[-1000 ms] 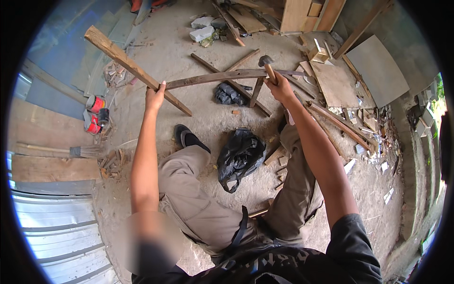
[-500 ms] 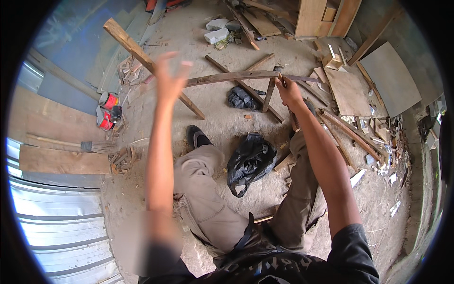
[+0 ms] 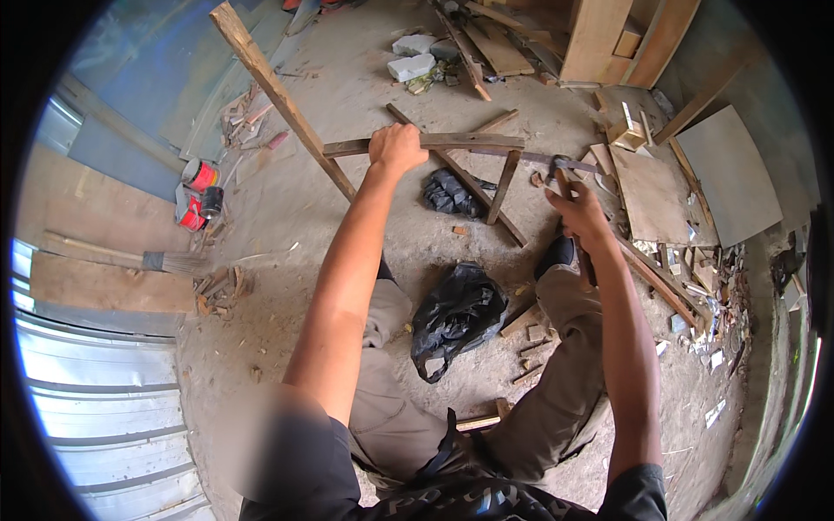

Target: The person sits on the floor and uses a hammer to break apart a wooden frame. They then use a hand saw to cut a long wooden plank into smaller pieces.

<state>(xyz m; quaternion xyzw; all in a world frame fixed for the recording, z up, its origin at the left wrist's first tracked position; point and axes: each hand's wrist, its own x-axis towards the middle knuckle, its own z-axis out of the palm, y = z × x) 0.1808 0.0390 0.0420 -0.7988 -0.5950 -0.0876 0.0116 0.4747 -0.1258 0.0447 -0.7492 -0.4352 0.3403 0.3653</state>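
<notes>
My left hand (image 3: pixel 398 148) is closed around a horizontal wooden bar (image 3: pixel 469 141), left of its middle. The bar's left end meets a long slanting wooden post (image 3: pixel 282 97), and a short wooden leg (image 3: pixel 504 187) stands under its right end. Off to the right, my right hand (image 3: pixel 578 211) grips a hammer (image 3: pixel 561 165). Its dark head points up and away from me, while part of the handle is hidden by my fingers. The hammer is apart from the bar's right end. Another wooden strip (image 3: pixel 478 195) crosses behind the short leg.
A black plastic bag (image 3: pixel 460 314) lies between my legs, and another black bag (image 3: pixel 452 193) sits beneath the bar. Loose planks (image 3: pixel 660 278) and scraps lie at right, near a plywood sheet (image 3: pixel 647 191). Paint cans (image 3: pixel 201 176) and a broom (image 3: pixel 169 260) are at left.
My left hand, raised and blurred with fingers apart before, has moved right and closed on the bar. My right hand has moved from the bar's right end, farther right and nearer me.
</notes>
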